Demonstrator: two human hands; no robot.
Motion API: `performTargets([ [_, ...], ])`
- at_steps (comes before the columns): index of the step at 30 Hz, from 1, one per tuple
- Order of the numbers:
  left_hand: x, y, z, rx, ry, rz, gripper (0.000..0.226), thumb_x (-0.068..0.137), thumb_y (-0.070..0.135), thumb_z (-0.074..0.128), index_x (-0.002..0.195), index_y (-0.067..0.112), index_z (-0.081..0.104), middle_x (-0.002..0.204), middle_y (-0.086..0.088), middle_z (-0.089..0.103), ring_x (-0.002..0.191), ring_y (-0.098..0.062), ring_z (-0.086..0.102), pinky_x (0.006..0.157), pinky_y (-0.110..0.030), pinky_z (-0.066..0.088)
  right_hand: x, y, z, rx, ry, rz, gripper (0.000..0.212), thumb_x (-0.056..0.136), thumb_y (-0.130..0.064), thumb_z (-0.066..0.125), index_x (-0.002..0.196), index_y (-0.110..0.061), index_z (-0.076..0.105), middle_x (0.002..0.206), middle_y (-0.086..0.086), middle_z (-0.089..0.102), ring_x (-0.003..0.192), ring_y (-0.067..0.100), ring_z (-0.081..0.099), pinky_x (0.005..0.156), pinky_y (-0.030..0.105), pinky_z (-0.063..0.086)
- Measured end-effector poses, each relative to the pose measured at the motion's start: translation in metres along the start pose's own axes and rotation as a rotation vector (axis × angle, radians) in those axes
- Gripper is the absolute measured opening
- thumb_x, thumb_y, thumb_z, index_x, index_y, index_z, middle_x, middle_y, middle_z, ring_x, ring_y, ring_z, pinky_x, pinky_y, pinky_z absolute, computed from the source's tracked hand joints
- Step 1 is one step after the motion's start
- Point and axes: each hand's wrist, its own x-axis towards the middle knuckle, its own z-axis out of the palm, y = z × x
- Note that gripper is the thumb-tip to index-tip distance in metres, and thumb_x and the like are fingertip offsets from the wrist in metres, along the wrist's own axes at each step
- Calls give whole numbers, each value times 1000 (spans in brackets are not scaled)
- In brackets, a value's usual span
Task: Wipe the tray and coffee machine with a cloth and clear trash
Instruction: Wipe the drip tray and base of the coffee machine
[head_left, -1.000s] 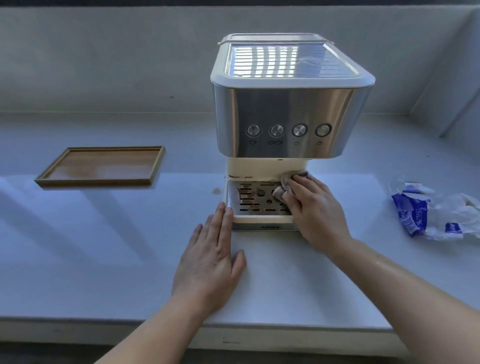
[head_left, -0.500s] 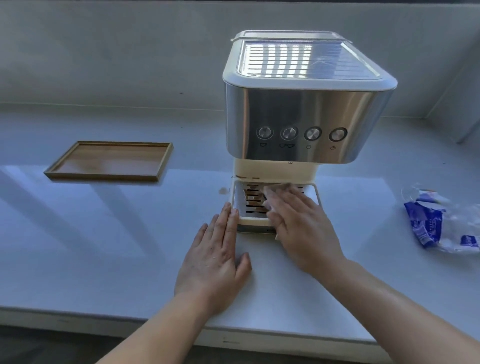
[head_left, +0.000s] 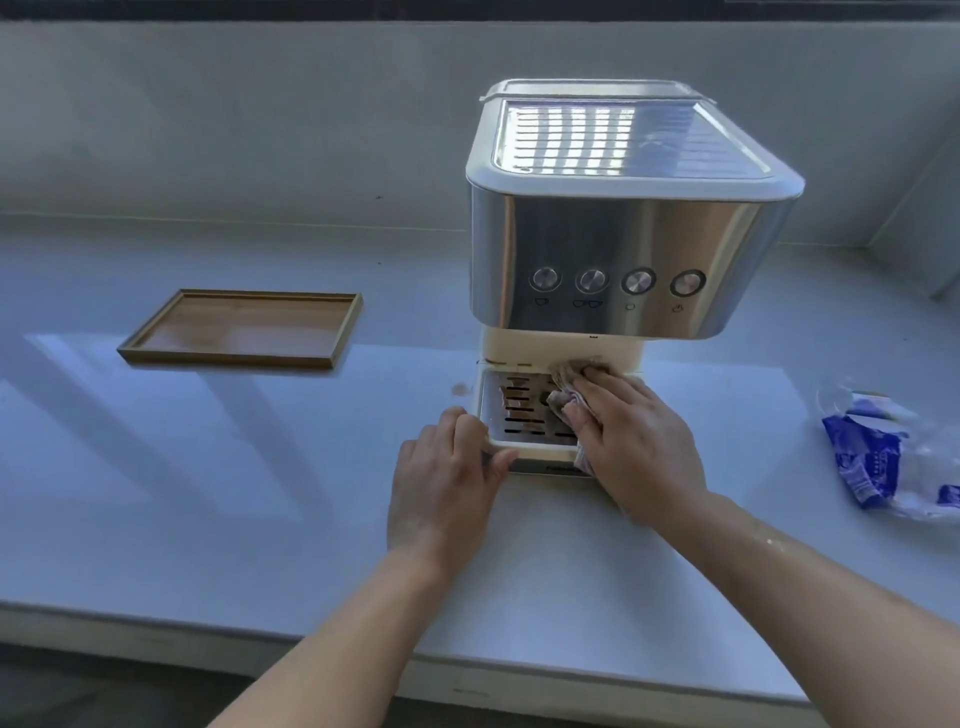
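Observation:
A steel and cream coffee machine (head_left: 623, 249) stands on the white counter. At its foot is a slotted drip tray (head_left: 511, 415) with brown stains on its grate. My right hand (head_left: 634, 441) lies over the tray's right half and holds a bunched, stained cloth (head_left: 563, 382) pressed onto the grate. My left hand (head_left: 447, 478) grips the drip tray's front left corner, fingers curled over the left rim and thumb on the front edge. An empty wooden tray (head_left: 244, 330) lies on the counter to the left, apart from both hands.
A crumpled blue and white plastic wrapper (head_left: 878, 457) lies on the counter at the right. A small brown spot (head_left: 459, 388) marks the counter just left of the drip tray. The counter's front edge (head_left: 519, 670) runs below my forearms; a wall stands behind the machine.
My left hand went from lying flat on the counter to gripping the drip tray's front left corner. My right hand slid the cloth across the grate and back toward the right.

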Motion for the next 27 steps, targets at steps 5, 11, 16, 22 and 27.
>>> performTargets([
  [5, -1, 1, 4, -75, -27, -6, 37, 96, 49, 33, 88, 14, 41, 93, -4, 48, 67, -23, 42, 53, -37, 38, -6, -9, 0, 8, -5, 17, 37, 99, -35, 50, 134, -26, 57, 138, -11, 57, 135, 12, 42, 98, 31, 45],
  [11, 0, 6, 2, -63, -101, -49, 39, 94, 54, 20, 88, 17, 34, 97, -4, 46, 68, -23, 39, 53, -39, 40, 7, 8, -14, 84, -132, -29, 34, 100, -38, 46, 131, -33, 59, 139, -18, 54, 134, 7, 42, 102, 25, 39],
  [16, 0, 4, 5, -30, -62, -5, 36, 97, 49, 24, 87, 16, 37, 92, -5, 48, 64, -20, 34, 50, -34, 30, -6, -14, -7, 98, -117, -117, 40, 99, -32, 51, 138, -25, 53, 141, -10, 53, 137, 11, 38, 106, 19, 30],
  [22, 0, 0, 10, -26, -19, 10, 27, 98, 40, 40, 86, 17, 35, 86, -4, 48, 60, -20, 33, 49, -32, 28, 5, 14, -19, 127, -89, -13, 35, 97, -31, 54, 132, -28, 60, 134, -11, 60, 130, 10, 49, 102, 25, 40],
  [27, -1, 2, 9, -39, -15, -6, 30, 99, 44, 34, 86, 16, 39, 87, -3, 49, 61, -20, 31, 50, -32, 27, 5, -18, -8, 95, -195, -143, 39, 99, -30, 52, 136, -22, 55, 137, -6, 58, 130, 13, 48, 105, 26, 37],
])
